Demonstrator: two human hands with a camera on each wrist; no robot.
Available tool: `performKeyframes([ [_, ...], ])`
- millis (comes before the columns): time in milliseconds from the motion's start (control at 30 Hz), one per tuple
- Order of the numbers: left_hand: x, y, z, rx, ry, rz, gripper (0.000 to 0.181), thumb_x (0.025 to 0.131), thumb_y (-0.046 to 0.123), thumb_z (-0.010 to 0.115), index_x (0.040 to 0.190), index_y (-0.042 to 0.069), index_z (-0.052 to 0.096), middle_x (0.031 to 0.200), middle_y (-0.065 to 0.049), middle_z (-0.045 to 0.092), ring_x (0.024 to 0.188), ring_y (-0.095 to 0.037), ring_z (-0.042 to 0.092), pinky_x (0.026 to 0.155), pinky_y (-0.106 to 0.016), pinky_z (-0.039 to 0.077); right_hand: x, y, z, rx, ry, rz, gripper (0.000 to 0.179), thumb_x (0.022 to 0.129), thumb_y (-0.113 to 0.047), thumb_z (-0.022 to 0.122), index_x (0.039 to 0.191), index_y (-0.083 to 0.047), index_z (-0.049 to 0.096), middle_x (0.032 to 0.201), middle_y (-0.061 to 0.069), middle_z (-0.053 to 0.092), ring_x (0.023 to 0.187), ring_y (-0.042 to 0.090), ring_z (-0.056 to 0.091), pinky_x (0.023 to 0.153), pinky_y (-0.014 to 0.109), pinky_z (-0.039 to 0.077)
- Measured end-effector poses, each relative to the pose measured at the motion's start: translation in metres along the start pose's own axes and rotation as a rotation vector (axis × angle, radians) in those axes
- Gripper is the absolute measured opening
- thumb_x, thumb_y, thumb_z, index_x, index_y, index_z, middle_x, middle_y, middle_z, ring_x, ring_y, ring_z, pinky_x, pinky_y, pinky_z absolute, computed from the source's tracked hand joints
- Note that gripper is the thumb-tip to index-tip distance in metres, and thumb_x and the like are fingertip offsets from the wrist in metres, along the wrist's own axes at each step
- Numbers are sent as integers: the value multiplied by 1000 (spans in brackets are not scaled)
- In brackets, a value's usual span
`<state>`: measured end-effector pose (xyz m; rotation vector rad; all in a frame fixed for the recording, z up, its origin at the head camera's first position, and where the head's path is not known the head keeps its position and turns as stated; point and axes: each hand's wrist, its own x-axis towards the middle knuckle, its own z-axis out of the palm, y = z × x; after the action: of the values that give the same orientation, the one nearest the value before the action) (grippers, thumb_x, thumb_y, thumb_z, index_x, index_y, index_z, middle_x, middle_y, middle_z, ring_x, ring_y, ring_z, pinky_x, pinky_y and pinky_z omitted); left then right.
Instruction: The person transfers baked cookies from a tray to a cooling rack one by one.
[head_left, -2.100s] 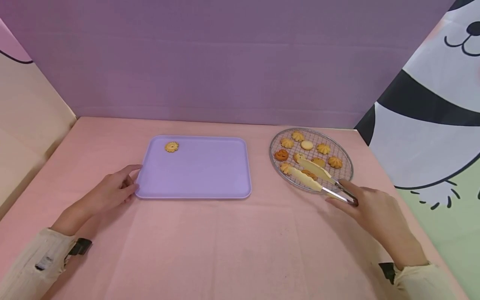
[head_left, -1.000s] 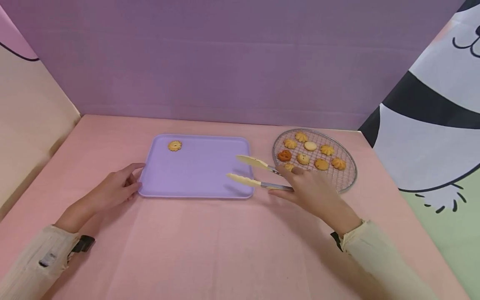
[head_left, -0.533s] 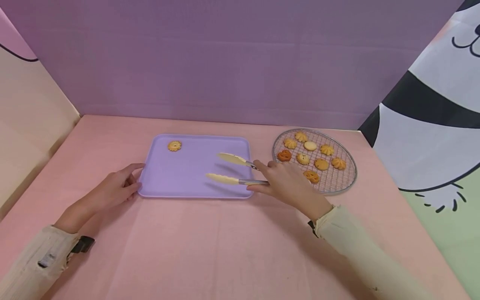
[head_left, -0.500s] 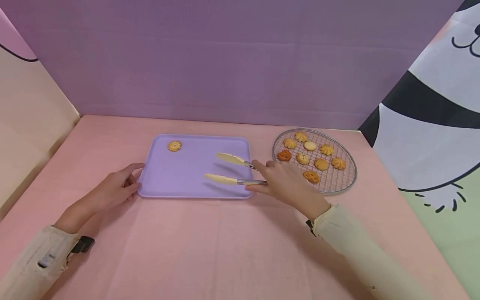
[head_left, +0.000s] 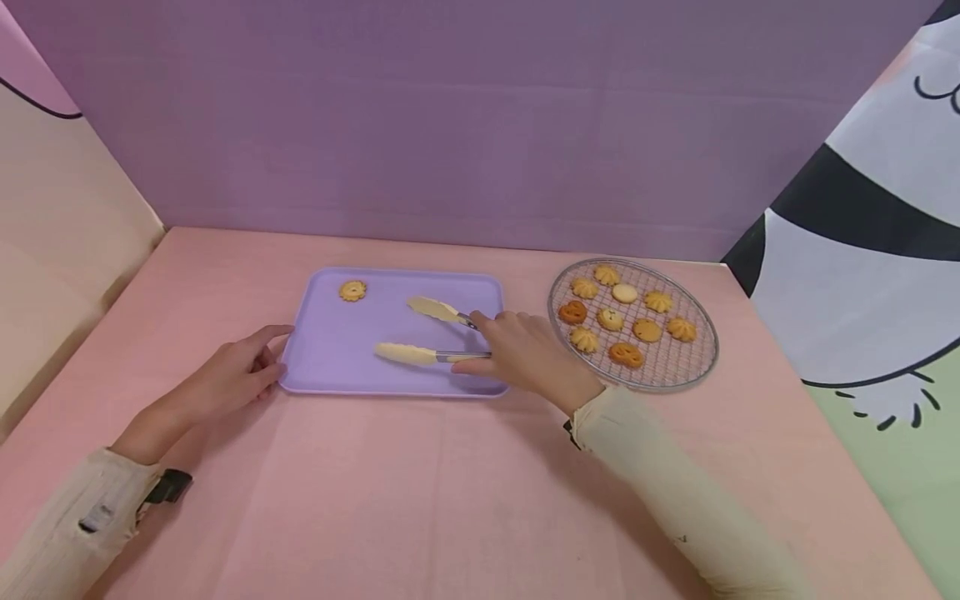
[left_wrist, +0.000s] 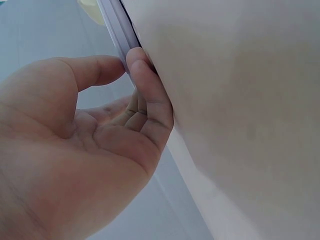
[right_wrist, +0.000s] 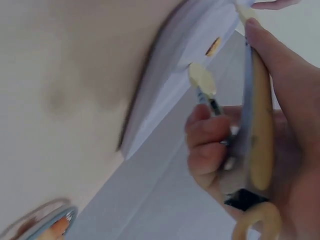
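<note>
In the head view my right hand [head_left: 528, 354] grips a pair of metal tongs [head_left: 406, 353] with cream-coloured scalloped tips. The two tips stand apart above the lilac tray [head_left: 330, 367], with nothing between them. A round cookie [head_left: 352, 290] with a hole lies near the tray's far left corner. My left hand [head_left: 228, 383] holds the tray's left edge; in the left wrist view the thumb lies against the rim [left_wrist: 120, 32] and the other fingers are curled beside it. The right wrist view shows fingers and palm round the tongs' arms [right_wrist: 260, 115].
A round wire rack [head_left: 678, 367] with several cookies [head_left: 626, 354] of different shapes stands to the right of the tray. A pink cloth [head_left: 435, 500] covers the table. A purple backdrop [head_left: 450, 125] rises behind, with printed panels on both sides.
My right hand has carried the spread tongs leftward from above the wire rack to over the tray. The left hand stays at the tray's edge. The cookie on the tray has not moved.
</note>
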<state>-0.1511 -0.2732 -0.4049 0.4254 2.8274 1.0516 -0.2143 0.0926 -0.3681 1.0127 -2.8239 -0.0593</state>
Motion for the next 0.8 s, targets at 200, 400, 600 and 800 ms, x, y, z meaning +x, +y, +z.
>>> performKeyframes([
  [200,-1,2,-1,-11,-1,4,47,87,5,54,131,6,36,69,-5,53,55,-11,51,52,-22,43,19,-12,0,41,-93,59,93,65,-77,49,125,-6,49,69,4,54,54,14,48,40,28,38],
  [400,-1,2,-1,-17,-1,-3,47,87,5,53,131,6,36,69,-5,54,55,-12,51,52,-23,43,37,-22,2,71,-84,59,93,65,-76,50,120,-2,50,66,3,52,54,15,49,45,29,42],
  [600,-1,3,-2,-12,-6,-23,48,87,6,54,132,6,36,71,-6,53,57,-12,51,53,-22,43,58,-30,5,111,-119,75,92,65,-75,52,117,1,50,64,2,50,57,15,48,49,29,41],
  [800,-1,4,-3,-11,-16,-23,48,88,7,54,132,5,35,71,-5,54,57,-12,51,54,-22,43,71,-41,5,121,-186,92,95,66,-75,52,120,3,46,72,4,52,64,16,51,57,31,44],
])
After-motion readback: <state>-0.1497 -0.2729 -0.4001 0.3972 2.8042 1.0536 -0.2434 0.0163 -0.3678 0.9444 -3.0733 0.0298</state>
